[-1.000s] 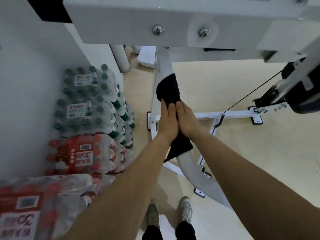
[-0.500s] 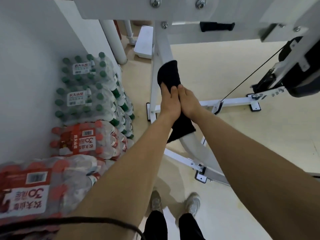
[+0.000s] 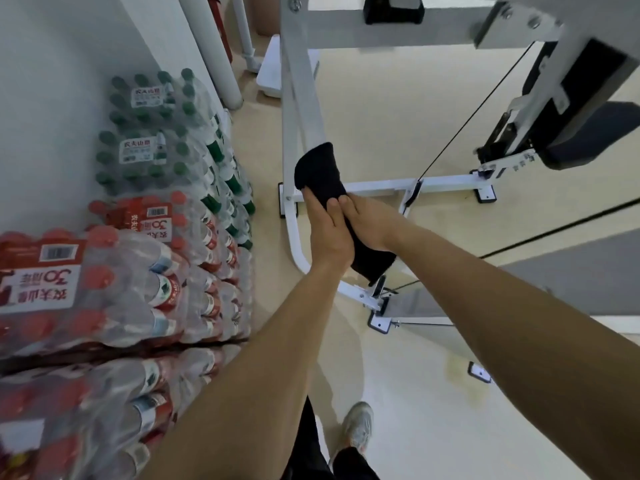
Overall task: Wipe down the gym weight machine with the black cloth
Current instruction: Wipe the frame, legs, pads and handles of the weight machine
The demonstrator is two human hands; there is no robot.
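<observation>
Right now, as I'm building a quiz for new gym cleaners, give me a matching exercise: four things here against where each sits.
Things:
1 black cloth
2 green-capped bottle packs
3 red-capped bottle packs
4 black cable

Places:
A stacked by the left wall, nearest the camera
B wrapped over the white frame bar
C slanting down to the floor bar
D stacked by the left wall, farther off

Pairs: 1-B, 2-D, 3-A, 4-C.

Black cloth (image 3: 318,171) lower down the white bar (image 3: 304,109)
</observation>
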